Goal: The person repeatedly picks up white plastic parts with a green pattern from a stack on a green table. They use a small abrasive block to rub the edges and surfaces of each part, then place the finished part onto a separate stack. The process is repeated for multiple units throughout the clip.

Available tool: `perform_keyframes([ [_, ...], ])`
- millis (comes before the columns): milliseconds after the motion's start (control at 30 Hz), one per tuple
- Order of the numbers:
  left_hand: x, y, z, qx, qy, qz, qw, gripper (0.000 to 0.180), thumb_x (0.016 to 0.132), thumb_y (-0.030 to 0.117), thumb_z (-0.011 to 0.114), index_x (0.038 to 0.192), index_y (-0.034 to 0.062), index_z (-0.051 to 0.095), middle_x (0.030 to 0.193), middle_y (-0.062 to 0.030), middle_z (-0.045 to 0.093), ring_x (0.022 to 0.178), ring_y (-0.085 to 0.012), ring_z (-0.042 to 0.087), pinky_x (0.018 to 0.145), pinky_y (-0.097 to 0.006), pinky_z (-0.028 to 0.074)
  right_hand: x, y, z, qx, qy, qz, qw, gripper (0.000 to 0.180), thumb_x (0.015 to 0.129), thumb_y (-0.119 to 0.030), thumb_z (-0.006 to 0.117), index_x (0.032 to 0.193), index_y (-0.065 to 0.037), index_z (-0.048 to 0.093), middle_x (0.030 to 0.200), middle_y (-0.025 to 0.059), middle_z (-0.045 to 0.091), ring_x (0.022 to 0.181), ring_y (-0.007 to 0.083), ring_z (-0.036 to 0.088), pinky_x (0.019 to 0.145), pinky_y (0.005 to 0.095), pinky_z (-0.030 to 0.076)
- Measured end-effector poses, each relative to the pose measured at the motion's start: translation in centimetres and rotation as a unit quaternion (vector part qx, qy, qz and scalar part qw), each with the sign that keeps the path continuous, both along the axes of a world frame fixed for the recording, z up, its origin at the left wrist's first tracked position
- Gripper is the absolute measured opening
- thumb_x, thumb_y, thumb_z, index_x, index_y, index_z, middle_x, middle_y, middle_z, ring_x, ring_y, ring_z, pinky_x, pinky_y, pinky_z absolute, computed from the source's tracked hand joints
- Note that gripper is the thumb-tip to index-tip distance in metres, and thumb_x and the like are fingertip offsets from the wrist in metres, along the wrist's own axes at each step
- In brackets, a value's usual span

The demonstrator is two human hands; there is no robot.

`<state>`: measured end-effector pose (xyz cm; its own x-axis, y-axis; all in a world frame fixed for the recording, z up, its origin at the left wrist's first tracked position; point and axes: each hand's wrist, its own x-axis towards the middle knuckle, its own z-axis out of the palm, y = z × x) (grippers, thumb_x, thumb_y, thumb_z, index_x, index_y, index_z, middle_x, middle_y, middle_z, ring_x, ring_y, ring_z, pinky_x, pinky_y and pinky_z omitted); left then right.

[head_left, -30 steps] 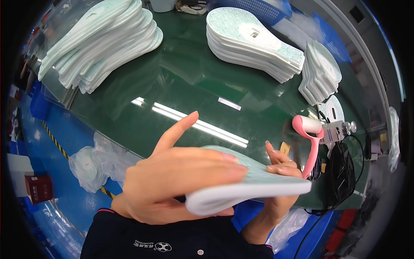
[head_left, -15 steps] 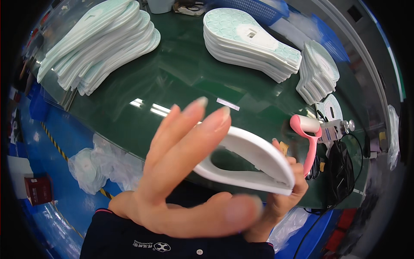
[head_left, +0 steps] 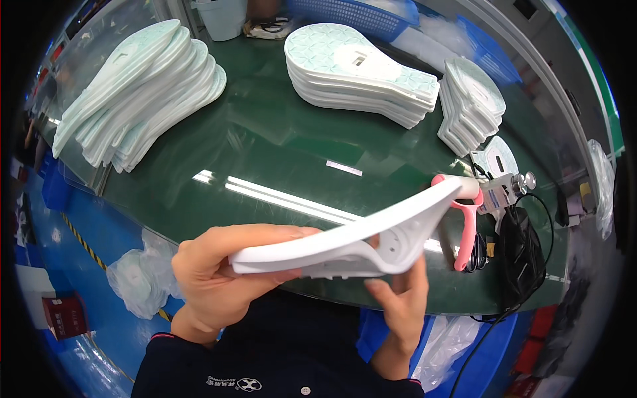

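Above the worktop [head_left: 265,139], both my hands are gripping a white shoe sole [head_left: 358,239]: left hand [head_left: 219,272] at its near end, right hand [head_left: 398,305] underneath, its length pointing up-right.

- We are seeing a fanned stack of pale soles [head_left: 142,93] lying at ten o'clock on the green table [head_left: 265,152].
- A second sole stack [head_left: 358,73] is resting at twelve o'clock, a smaller pile [head_left: 472,103] at two.
- A pink-handled tool [head_left: 464,219] is standing at three o'clock beside a black pouch [head_left: 521,255].
- A blue basket [head_left: 358,12] is sitting at twelve o'clock.
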<state>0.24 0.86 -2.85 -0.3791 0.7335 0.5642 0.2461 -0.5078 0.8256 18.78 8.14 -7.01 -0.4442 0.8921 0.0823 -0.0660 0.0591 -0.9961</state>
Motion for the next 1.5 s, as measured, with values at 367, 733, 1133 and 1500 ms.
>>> perform_keyframes([
  [367, 0.3, -1.8, -0.9, -0.081, 0.011, -0.029, 0.996, 0.035, 0.059, -0.008, 0.065, 0.093, -0.0061, 0.059, 0.082, -0.0144, 0.063, 0.072, -0.0188, 0.063, 0.061, -0.023, 0.049, -0.2, -0.4, 2.5, 0.085, 0.145, -0.172, 0.971, 0.056, 0.051, -0.004, 0.073, 0.1, 0.006, 0.049, 0.08, 0.0142, 0.059, 0.076, 0.0197, 0.058, 0.07, 0.0301, 0.047],
  [733, -0.1, -1.7, -2.5, -0.152, 0.037, -0.006, 0.988, 0.031, 0.057, -0.005, 0.065, 0.088, -0.0038, 0.061, 0.079, -0.0127, 0.063, 0.069, -0.019, 0.063, 0.059, -0.024, 0.048, 0.1, -0.8, 3.1, 0.127, 0.092, -0.146, 0.977, 0.054, 0.048, -0.014, 0.076, 0.094, 0.004, 0.055, 0.081, 0.0122, 0.055, 0.078, 0.021, 0.055, 0.072, 0.033, 0.045],
  [1133, -0.7, 0.0, -4.5, -0.199, -0.024, -0.093, 0.975, 0.028, 0.072, 0.01, 0.06, 0.091, -0.0111, 0.056, 0.092, -0.0241, 0.057, 0.085, -0.0297, 0.058, 0.074, -0.035, 0.048, -0.7, 0.0, 3.9, 0.273, 0.045, -0.017, 0.961, 0.046, 0.047, -0.001, 0.07, 0.092, -0.004, 0.062, 0.083, 0.0068, 0.053, 0.089, 0.0261, 0.051, 0.078, 0.0393, 0.043],
  [1500, -1.1, 0.6, -3.0, -0.111, 0.197, 0.05, 0.973, 0.019, 0.066, 0.002, 0.062, 0.085, 0.0007, 0.063, 0.084, -0.0094, 0.063, 0.081, -0.0207, 0.061, 0.075, -0.031, 0.047, -0.6, 0.3, 3.7, 0.238, 0.037, -0.026, 0.97, 0.05, 0.048, 0.003, 0.066, 0.096, -0.002, 0.058, 0.089, 0.0103, 0.054, 0.093, 0.0289, 0.05, 0.081, 0.0377, 0.041],
])
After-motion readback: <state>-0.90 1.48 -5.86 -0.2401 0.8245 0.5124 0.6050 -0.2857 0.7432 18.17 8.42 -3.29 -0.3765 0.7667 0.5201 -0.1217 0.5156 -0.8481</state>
